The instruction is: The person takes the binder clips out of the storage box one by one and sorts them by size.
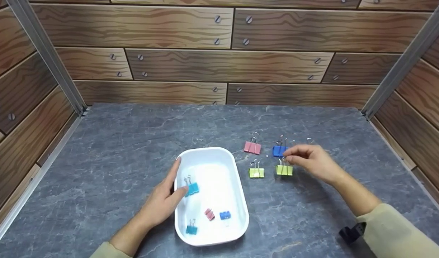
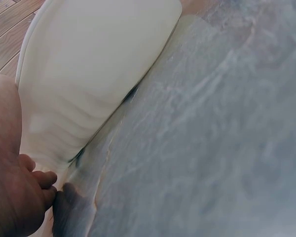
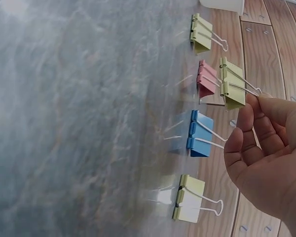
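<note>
My right hand point(image 1: 314, 161) pinches the wire handles of a yellow-green binder clip point(image 1: 284, 170); in the right wrist view the clip hangs clear of the table. Beyond it stand a blue binder clip point(image 1: 279, 151) and a pink binder clip point(image 1: 252, 147), with a second yellow-green binder clip point(image 1: 256, 173) to its left. Another yellow-green binder clip point(image 3: 190, 198), mostly hidden behind my hand in the head view, stands past the blue one. My left hand point(image 1: 162, 202) holds the left wall of a white plastic tray point(image 1: 242, 193), thumb over the rim, fingers along the outside.
Inside the tray lie a large turquoise binder clip point(image 1: 192, 189), a small teal clip point(image 1: 191, 229), a small pink clip point(image 1: 209, 214) and a small blue clip point(image 1: 225, 215). Wood-patterned walls point(image 1: 176, 64) enclose the grey marbled table point(image 1: 133, 136) at the back and sides.
</note>
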A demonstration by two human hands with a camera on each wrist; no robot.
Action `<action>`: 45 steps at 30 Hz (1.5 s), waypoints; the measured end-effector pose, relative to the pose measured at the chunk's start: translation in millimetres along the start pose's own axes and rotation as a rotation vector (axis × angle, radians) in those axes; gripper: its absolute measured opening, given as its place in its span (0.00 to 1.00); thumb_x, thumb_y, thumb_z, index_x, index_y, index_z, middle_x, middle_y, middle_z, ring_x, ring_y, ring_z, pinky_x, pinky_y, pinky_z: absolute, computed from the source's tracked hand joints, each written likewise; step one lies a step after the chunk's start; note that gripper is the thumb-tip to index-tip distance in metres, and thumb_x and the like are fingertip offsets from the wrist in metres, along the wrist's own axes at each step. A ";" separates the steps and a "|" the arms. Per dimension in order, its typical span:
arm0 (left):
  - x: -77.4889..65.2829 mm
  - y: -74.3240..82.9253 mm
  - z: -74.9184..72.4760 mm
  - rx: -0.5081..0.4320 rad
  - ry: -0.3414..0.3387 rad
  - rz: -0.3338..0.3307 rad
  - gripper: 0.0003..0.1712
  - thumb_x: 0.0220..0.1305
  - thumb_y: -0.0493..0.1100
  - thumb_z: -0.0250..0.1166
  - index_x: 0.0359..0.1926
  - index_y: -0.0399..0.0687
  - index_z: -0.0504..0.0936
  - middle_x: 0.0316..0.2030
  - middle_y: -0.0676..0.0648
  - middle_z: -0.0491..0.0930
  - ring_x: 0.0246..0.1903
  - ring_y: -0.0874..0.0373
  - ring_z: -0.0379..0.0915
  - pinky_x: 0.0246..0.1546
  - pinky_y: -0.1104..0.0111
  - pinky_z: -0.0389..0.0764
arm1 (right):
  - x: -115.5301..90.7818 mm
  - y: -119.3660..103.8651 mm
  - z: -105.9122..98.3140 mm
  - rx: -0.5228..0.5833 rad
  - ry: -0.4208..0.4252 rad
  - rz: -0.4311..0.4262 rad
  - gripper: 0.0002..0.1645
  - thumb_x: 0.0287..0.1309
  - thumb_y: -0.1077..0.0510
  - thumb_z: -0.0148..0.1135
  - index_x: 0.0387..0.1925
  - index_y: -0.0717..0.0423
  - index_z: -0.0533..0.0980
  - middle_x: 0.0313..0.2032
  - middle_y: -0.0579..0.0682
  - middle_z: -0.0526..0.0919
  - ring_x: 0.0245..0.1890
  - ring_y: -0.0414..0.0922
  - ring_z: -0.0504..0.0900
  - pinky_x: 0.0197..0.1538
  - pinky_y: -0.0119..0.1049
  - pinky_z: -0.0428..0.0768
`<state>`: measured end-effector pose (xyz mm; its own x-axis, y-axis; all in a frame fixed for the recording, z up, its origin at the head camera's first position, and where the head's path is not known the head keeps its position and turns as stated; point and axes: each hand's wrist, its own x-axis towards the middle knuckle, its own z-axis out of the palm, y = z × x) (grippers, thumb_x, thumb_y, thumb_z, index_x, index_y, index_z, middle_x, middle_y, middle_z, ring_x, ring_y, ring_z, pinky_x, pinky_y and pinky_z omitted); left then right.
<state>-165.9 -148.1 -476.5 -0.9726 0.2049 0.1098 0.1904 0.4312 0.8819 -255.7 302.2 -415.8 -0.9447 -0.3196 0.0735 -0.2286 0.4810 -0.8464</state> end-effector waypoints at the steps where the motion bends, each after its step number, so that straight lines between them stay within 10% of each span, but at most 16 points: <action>1: 0.1 0.0 0.0 -0.001 0.000 -0.001 0.46 0.77 0.45 0.59 0.87 0.64 0.46 0.82 0.45 0.55 0.76 0.48 0.61 0.65 0.51 0.75 | -0.3 1.4 0.0 -0.003 -0.003 0.003 0.13 0.70 0.63 0.68 0.51 0.68 0.85 0.43 0.58 0.88 0.40 0.40 0.85 0.46 0.36 0.86; 9: 1.3 1.0 -0.7 0.005 -0.006 -0.006 0.47 0.77 0.46 0.59 0.87 0.65 0.45 0.83 0.48 0.51 0.80 0.49 0.52 0.76 0.47 0.59 | -2.8 14.2 -0.1 -0.014 -0.032 0.034 0.13 0.70 0.64 0.67 0.51 0.67 0.85 0.44 0.59 0.88 0.42 0.41 0.86 0.48 0.36 0.85; 26: -0.3 0.1 -0.2 -0.001 0.002 0.015 0.46 0.77 0.45 0.58 0.87 0.62 0.45 0.83 0.45 0.53 0.75 0.47 0.63 0.66 0.49 0.75 | -0.8 22.9 -0.9 -0.044 -0.029 0.019 0.12 0.70 0.62 0.68 0.50 0.65 0.86 0.44 0.58 0.89 0.42 0.38 0.84 0.46 0.29 0.81; 45: 1.1 1.9 -0.6 0.032 0.005 -0.012 0.47 0.77 0.46 0.58 0.87 0.65 0.44 0.84 0.49 0.49 0.81 0.49 0.48 0.78 0.47 0.54 | -2.3 17.2 -8.4 -0.018 0.018 0.045 0.16 0.72 0.62 0.67 0.54 0.69 0.84 0.46 0.62 0.88 0.41 0.41 0.87 0.45 0.33 0.85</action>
<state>-166.7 -147.5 -474.4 -0.9755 0.1949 0.1017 0.1827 0.4617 0.8680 -259.4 318.1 -426.1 -0.9582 -0.2824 0.0452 -0.1896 0.5090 -0.8396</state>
